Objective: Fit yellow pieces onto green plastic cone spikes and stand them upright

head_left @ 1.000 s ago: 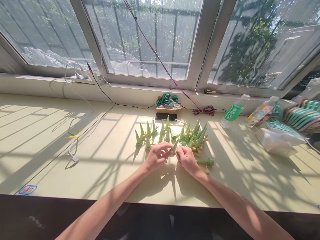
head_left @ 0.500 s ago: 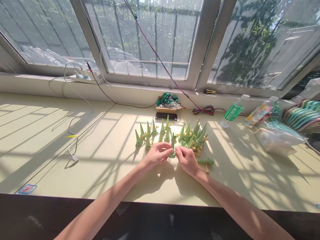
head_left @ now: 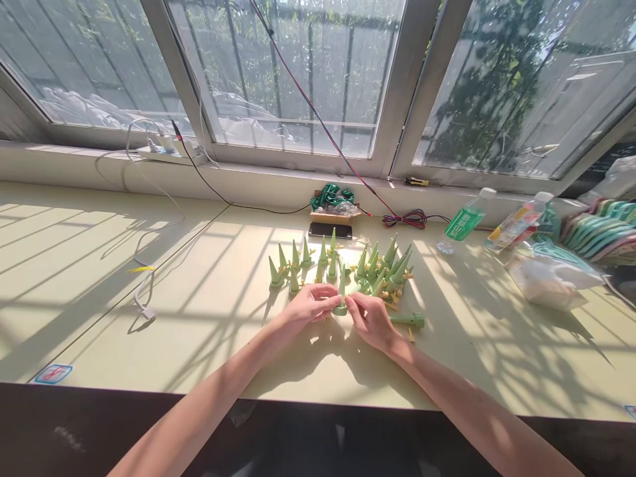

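Observation:
Between my hands stands a pale green plastic cone point(head_left: 341, 291) with a wider round base, its tip pointing up. My left hand point(head_left: 314, 303) is closed on the cone's left side with thumb and fingers. Thumb and fingertips of my right hand point(head_left: 370, 318) are pinched at its right side; a small piece they may hold is too hidden to name. Behind my left hand several similar cones point(head_left: 275, 273) stand upright, some with small yellow parts. Beyond my right hand is a crowded heap of cones point(head_left: 390, 252) and yellow pieces. A green tube-like part point(head_left: 412, 320) lies beside my right wrist.
A black phone point(head_left: 330, 230) and a small box point(head_left: 335, 215) with green material lie behind the cones. Coiled red-black wire point(head_left: 407, 218), a green-labelled bottle point(head_left: 465, 222) and a plastic bag point(head_left: 551, 281) sit rightward. A white cable point(head_left: 145, 308) lies left.
The cone between my hands has shifted slightly left and stands a bit more upright. My right fingertips have moved slightly left with it; my left hand stays on the cone.

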Tool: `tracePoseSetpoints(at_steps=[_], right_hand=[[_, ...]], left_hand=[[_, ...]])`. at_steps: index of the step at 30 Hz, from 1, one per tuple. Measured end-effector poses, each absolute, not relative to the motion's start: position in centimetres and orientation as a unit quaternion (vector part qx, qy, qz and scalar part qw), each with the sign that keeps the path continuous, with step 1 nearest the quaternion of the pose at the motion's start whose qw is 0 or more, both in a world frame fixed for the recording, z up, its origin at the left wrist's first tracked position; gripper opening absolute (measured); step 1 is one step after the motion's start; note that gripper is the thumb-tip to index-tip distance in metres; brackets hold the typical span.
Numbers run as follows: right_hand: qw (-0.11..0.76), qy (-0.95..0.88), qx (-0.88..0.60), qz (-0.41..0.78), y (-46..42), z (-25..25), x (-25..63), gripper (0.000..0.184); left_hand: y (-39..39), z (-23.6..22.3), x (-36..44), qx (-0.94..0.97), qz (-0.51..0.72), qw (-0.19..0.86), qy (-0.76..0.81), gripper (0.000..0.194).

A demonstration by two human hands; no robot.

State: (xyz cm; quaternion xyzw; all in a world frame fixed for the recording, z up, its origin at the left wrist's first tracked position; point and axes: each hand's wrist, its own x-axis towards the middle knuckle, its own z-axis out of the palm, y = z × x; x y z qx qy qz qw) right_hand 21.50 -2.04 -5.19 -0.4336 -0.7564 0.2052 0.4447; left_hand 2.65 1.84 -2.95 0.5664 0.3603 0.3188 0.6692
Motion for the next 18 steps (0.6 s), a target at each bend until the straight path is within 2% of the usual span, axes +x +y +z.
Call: tracePoseSetpoints(at_steps=[11,18], right_hand=[[0.453,-0.718,-0.456,0.267,-1.9,-5.5,21.0,0.042],[0.484,-0.677,-0.507,0.226,-1.9,-4.7,21.2,0.032]], left_hand=[[1.5,-1.6,2.6,0.626,0.327,0.597,0.381,0.043],[1.8,-1.3,2.3,0.721,0.403,0.374,0.421,0.022]])
